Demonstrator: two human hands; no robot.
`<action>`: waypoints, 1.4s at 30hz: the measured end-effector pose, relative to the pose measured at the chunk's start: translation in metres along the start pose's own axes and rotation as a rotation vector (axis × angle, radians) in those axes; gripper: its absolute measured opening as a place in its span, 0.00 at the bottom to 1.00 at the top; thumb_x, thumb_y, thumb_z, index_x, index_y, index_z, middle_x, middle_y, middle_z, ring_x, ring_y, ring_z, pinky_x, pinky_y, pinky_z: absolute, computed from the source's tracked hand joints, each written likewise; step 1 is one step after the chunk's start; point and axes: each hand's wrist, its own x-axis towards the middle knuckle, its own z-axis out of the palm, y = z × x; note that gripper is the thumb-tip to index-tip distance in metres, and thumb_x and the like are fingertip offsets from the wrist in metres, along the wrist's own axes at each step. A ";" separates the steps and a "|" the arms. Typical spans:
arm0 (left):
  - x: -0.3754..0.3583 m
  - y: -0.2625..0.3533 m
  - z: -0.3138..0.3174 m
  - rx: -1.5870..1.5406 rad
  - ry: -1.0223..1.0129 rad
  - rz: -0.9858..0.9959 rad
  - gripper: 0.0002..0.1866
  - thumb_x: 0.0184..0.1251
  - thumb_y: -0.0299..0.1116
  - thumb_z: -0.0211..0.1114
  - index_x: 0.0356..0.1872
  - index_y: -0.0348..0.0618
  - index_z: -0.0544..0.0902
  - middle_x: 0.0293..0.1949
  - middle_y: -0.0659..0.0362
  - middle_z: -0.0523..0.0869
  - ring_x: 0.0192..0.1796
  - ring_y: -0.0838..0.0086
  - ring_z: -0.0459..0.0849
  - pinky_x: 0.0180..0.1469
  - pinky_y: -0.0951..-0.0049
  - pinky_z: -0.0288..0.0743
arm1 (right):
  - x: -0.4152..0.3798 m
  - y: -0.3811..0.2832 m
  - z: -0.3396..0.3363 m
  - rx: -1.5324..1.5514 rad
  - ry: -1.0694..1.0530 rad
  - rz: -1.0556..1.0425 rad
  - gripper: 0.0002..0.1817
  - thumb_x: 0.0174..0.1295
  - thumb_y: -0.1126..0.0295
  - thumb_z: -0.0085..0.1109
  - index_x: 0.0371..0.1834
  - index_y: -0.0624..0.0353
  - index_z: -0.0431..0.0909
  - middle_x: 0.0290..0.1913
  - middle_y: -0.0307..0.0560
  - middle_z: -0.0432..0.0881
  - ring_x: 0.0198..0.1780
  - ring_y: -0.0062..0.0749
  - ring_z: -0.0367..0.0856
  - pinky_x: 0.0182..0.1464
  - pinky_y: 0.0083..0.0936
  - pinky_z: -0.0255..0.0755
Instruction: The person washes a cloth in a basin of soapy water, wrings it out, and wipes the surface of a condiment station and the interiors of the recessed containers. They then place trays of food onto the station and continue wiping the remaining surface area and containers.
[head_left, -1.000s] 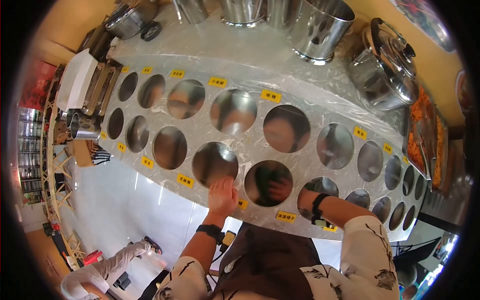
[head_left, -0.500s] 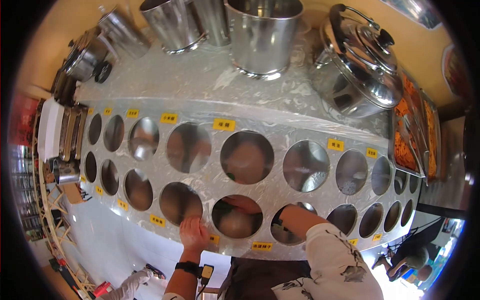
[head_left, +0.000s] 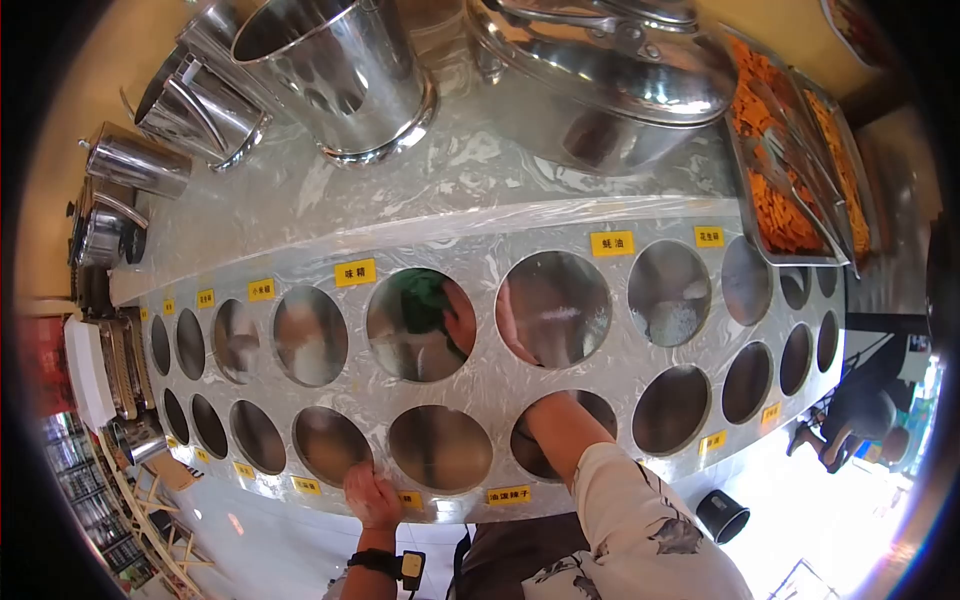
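My left hand (head_left: 373, 496) is closed round the front edge of the grey marbled counter (head_left: 660, 185), beside a round hole (head_left: 332, 445) in the front row. My right forearm goes down into another front hole. Through the back-row holes, skin shows beneath the counter, and my right hand (head_left: 459, 318) appears against a dark green cloth (head_left: 412, 298), with its fingers only partly visible. The cloth lies under the hole behind the 味精 label (head_left: 355, 272).
Steel containers (head_left: 335, 85) and a large lidded pot (head_left: 610, 75) stand at the back. Trays of orange shreds (head_left: 775, 165) with tongs are at the right. A black bin (head_left: 722, 516) stands on the floor. Another person (head_left: 860, 412) is at the far right.
The view has shifted right and closer to the counter. My right hand and the green cloth now show through a back-row hole instead of mainly a front one. My left hand stays at the edge.
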 end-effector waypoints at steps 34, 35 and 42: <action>0.005 0.001 -0.010 -0.041 0.034 0.058 0.13 0.56 0.27 0.55 0.43 0.33 0.75 0.36 0.42 0.78 0.40 0.46 0.78 0.44 0.53 0.71 | -0.127 0.027 -0.121 -0.293 -0.792 0.770 0.29 0.63 0.55 0.49 0.66 0.56 0.69 0.69 0.63 0.65 0.70 0.56 0.62 0.70 0.38 0.56; 0.004 0.001 -0.008 -0.040 0.028 0.057 0.13 0.56 0.27 0.55 0.43 0.33 0.75 0.36 0.42 0.78 0.40 0.46 0.78 0.44 0.53 0.71 | -0.127 0.027 -0.117 -0.297 -0.794 0.701 0.29 0.63 0.54 0.49 0.66 0.56 0.69 0.69 0.62 0.65 0.69 0.56 0.63 0.70 0.38 0.57; 0.003 -0.001 -0.004 -0.035 0.073 0.077 0.10 0.57 0.26 0.55 0.40 0.33 0.74 0.33 0.44 0.77 0.37 0.47 0.76 0.41 0.52 0.70 | -0.120 0.014 -0.095 -0.289 -0.971 0.215 0.29 0.58 0.53 0.53 0.62 0.54 0.73 0.69 0.55 0.68 0.64 0.55 0.70 0.67 0.40 0.61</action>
